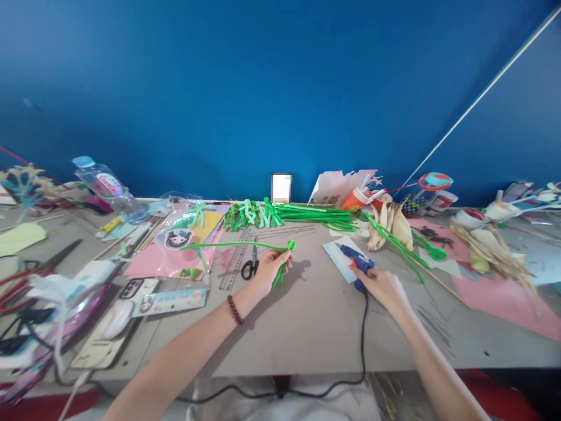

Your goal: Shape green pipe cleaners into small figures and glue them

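Pinched in my left hand (272, 270) is a green pipe cleaner (232, 245) with a coiled round end; its long stem points left and shorter green ends hang below my fingers. My right hand (380, 283) is wrapped round the handle of a blue hot glue gun (357, 257) with an orange trigger. The gun's nozzle points up and left, over a pale blue paper sheet (332, 262). A black cord runs from its handle down over the table edge. Black-handled scissors (250, 268) and a clear ruler (235, 263) lie just left of my left hand.
Bundled green pipe cleaners (318, 215) lie along the blue wall beside a small bright screen (281, 187). Dried husks (381, 231) and paper cups (356, 199) stand right. Leftward are a plastic bottle (105, 186), a clear bag (182, 219), and red-handled scissors (21, 286).
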`<state>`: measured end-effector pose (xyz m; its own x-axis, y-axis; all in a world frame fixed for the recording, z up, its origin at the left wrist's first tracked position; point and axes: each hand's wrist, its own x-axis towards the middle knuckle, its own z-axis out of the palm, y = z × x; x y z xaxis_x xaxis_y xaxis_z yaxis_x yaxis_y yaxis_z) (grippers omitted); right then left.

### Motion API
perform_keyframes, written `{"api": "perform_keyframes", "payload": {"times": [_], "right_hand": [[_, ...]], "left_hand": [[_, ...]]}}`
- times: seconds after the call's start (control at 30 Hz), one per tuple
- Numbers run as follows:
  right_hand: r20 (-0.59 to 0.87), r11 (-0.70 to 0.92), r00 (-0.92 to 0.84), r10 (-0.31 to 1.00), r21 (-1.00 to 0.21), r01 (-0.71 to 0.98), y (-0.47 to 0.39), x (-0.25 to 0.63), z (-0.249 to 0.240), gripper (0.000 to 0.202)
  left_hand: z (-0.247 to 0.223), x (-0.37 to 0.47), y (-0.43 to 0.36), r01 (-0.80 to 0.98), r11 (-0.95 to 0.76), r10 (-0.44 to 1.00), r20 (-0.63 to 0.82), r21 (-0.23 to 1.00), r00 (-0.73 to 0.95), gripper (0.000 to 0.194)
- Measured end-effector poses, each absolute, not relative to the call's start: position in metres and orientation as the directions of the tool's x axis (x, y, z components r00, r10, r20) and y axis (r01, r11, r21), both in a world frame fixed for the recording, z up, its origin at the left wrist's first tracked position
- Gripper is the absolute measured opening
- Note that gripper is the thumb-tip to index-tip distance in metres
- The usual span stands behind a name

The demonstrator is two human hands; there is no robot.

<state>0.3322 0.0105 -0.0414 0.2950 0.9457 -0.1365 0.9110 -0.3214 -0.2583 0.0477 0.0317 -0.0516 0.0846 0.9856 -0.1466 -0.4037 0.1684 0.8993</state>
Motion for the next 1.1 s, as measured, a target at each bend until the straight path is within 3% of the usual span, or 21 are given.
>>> {"api": "perform_keyframes", "payload": {"times": [0.13,0.3,0.47,0.6,0.93,1.1], "right_hand": [[-0.114,-0.331,0.319,0.941,-0.512,0.792,0.008,0.342,-0.049,0.048],[-0.370,-0.493,0.372,0.851,-0.807,0.326,0.001,0.339,-0.050,0.042],[-0.517,-0.511,0.232,0.824,-0.855,-0.091,-0.003,0.334,-0.043,0.028],[-0.518,-0.489,-0.003,0.855,-0.806,-0.333,-0.004,0.332,-0.038,0.023],[-0.194,-0.292,-0.300,0.934,-0.897,-0.330,-0.008,0.297,-0.015,0.021],[-0.086,-0.171,-0.280,0.956,-0.939,-0.298,-0.009,0.267,-0.007,0.018]], "left_hand": [[-0.053,0.047,0.032,-0.406,0.188,0.982,-0.160,0.894,0.103,0.030],[-0.054,0.047,0.032,-0.393,0.188,0.981,-0.156,0.900,0.112,0.029],[-0.053,0.047,0.030,-0.383,0.192,0.980,-0.156,0.903,0.124,0.024],[-0.052,0.048,0.030,-0.400,0.200,0.979,-0.171,0.895,0.106,0.024],[-0.051,0.048,0.030,-0.406,0.178,0.983,-0.181,0.897,0.033,0.030],[-0.049,0.048,0.030,-0.400,0.187,0.982,-0.184,0.897,0.047,0.030]]}}
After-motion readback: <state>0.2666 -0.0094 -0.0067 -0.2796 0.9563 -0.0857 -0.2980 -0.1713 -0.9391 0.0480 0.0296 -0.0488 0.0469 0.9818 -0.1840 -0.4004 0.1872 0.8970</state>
